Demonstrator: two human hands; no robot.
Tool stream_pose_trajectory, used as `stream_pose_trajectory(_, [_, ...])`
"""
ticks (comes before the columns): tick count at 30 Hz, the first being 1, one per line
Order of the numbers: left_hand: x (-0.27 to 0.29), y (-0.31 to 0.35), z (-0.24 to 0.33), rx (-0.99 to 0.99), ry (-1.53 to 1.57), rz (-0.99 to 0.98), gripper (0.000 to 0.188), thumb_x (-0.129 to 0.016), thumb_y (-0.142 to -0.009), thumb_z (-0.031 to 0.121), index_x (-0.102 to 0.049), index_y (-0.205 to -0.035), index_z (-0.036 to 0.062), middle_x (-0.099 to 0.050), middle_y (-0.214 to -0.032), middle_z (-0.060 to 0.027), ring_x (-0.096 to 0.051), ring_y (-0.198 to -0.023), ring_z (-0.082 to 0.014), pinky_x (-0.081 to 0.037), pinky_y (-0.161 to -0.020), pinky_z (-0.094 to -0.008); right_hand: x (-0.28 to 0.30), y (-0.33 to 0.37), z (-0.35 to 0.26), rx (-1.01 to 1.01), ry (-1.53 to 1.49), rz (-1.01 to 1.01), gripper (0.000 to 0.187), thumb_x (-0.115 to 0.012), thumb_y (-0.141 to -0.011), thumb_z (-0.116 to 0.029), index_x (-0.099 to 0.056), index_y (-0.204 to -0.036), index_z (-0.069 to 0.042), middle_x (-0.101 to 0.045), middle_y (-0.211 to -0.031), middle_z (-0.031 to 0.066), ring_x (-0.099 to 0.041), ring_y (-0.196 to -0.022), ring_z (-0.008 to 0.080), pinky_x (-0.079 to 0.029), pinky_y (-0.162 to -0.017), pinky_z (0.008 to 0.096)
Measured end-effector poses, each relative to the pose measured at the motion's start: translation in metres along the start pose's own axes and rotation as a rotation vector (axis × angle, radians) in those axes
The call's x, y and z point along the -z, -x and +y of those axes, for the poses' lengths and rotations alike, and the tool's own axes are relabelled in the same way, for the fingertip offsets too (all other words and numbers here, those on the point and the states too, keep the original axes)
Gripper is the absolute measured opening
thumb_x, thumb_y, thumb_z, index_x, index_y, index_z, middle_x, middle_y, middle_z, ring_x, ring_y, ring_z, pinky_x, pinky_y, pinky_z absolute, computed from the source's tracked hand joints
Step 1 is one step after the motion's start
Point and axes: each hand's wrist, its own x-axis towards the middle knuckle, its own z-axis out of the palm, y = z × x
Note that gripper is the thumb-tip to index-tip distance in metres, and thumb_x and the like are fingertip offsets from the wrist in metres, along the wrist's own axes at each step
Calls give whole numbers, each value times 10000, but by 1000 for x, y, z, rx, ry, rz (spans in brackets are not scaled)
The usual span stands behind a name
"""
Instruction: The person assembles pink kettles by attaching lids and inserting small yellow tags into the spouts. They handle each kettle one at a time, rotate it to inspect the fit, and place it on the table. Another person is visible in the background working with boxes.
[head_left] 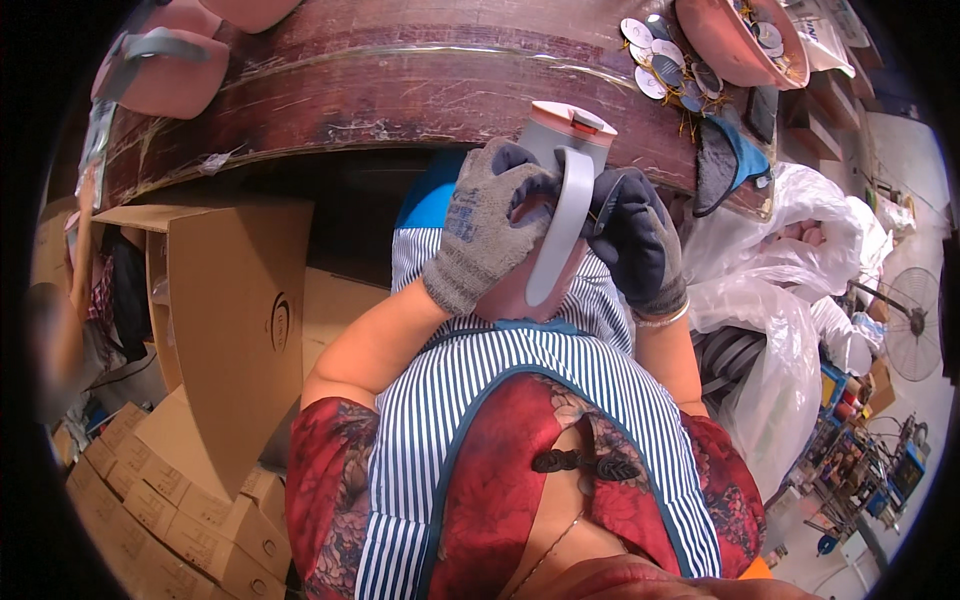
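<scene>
A pink pitcher with a long grey handle, a grey collar and a pink-rimmed lid stands tilted in my lap, against the striped apron. My left hand, in a grey knitted glove, is closed on the pitcher's left side near the top of the handle. On the other side my right hand, in a glove with a dark palm, is closed with its fingertips bent toward the handle. A thin yellowish strand shows by those fingertips; what they pinch is too small to make out.
Ahead lies a worn dark red table. Round tags with yellow strings lie beside a pink tub and a grey-blue cloth. More pink pitchers stand far left. Cardboard boxes flank my left, plastic bags my right.
</scene>
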Motion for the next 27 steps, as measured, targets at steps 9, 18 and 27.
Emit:
stream_pose_trajectory(9, [48,-3,-2,614,1707,-242,281,-466,-1004,189,-611,-1100,-31,-624,-1140,-154,-610,-1134,-301,-451,-1057,-463,-31,8,5,29,-794,368,192,-566,-1007,-168,-558,-1153,-44,-642,-1165,106,-627,-938,178,-507,-772,282])
stream_pose_trajectory(18, [31,-34,-28,430,1646,-233,306,-481,-1027,171,-517,-1246,-39,-648,-1065,-157,-647,-1110,-323,-500,-1001,-467,-29,-23,-45,302,20,454,223,-674,-923,-29,-676,-1130,54,-690,-1074,111,-639,-951,176,-501,-847,291])
stream_pose_trajectory(27, [53,-36,-13,437,1549,-206,173,-454,-1044,167,-536,-1098,24,-582,-913,-90,-651,-936,-252,-512,-911,-420,-35,-24,-47,182,-60,454,250,-713,-877,-35,-686,-1114,39,-708,-1040,125,-656,-911,192,-507,-837,307])
